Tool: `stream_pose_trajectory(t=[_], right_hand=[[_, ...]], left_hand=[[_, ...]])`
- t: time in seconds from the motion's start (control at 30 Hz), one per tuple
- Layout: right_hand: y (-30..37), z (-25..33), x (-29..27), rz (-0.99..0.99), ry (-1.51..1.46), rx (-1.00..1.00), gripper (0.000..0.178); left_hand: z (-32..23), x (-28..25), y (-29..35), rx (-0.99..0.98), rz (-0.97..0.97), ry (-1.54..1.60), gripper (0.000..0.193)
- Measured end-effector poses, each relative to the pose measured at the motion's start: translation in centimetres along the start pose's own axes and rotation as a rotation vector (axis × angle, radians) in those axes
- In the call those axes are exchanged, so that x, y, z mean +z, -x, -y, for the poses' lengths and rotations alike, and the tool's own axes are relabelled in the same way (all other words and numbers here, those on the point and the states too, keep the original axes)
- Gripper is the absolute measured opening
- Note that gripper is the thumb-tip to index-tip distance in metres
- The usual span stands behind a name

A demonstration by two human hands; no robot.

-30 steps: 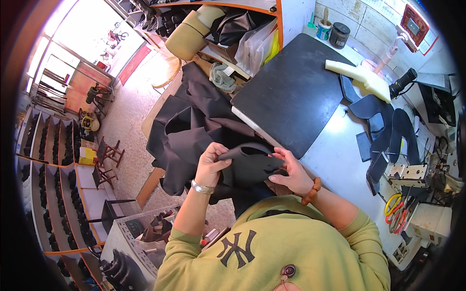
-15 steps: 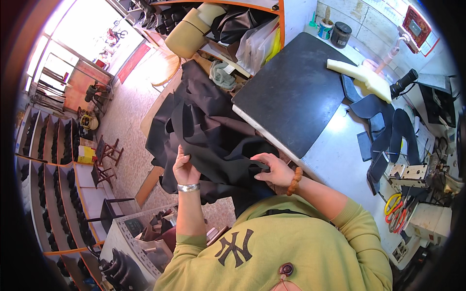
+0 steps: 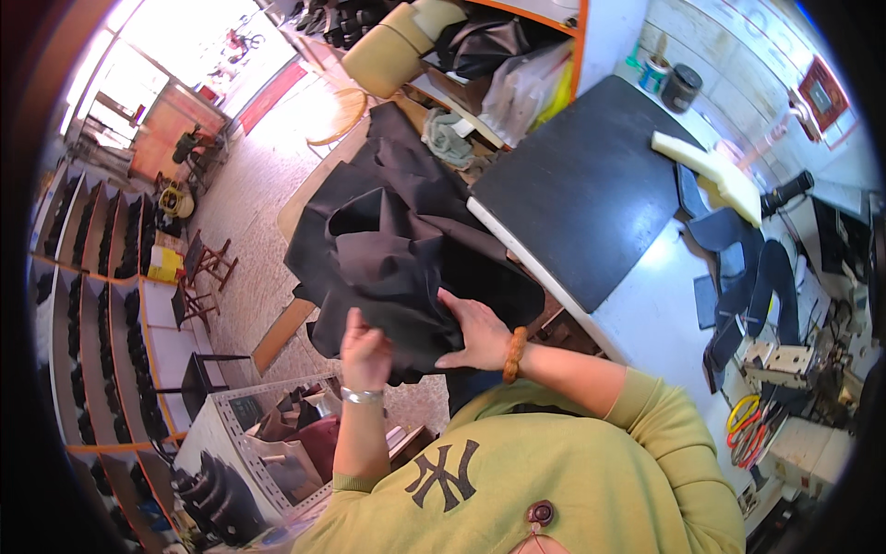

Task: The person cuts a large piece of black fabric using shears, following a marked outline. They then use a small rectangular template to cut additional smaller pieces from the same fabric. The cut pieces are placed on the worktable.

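Observation:
A large crumpled black leather-like sheet (image 3: 383,258) hangs in loose folds in front of me, between the floor and the worktable. My right hand (image 3: 478,334), with a brown beaded bracelet, grips its near right part, the thumb toward me and the fingers farther up. At the near left edge is my left hand (image 3: 367,353), a silver bangle at its wrist. Its fingers are curled against the sheet and slightly blurred, with one fingertip pointing up. The sheet's underside is hidden.
The worktable (image 3: 637,332) at right carries a black mat (image 3: 581,185), cream foam pieces (image 3: 711,171), black cut pieces (image 3: 724,235) and scissors (image 3: 746,425). Shelves of dark items (image 3: 101,342) stand left, stools (image 3: 208,258) on the floor, and a perforated-edge box (image 3: 254,443) near my left arm.
Both hands have shifted: the left moved down and slightly right, the right moved left. A broad fold of the black sheet has opened and bulges between them. The view has turned slightly.

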State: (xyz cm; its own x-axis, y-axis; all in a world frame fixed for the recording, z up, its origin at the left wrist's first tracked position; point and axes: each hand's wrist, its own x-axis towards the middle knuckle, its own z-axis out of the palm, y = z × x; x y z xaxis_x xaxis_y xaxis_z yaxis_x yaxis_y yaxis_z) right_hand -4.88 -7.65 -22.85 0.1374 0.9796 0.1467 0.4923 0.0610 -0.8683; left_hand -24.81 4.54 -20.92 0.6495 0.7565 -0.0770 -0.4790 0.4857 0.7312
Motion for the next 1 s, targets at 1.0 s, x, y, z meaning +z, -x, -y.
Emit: stream_pose_trajectory(t=[1.0], right_hand=[[0.0, -4.5, 1.5, -0.314, -0.974, 0.615, 0.033]], left_hand=[[2.8, 1.1, -2.8, 0.203, 0.164, -1.205, 0.041]])
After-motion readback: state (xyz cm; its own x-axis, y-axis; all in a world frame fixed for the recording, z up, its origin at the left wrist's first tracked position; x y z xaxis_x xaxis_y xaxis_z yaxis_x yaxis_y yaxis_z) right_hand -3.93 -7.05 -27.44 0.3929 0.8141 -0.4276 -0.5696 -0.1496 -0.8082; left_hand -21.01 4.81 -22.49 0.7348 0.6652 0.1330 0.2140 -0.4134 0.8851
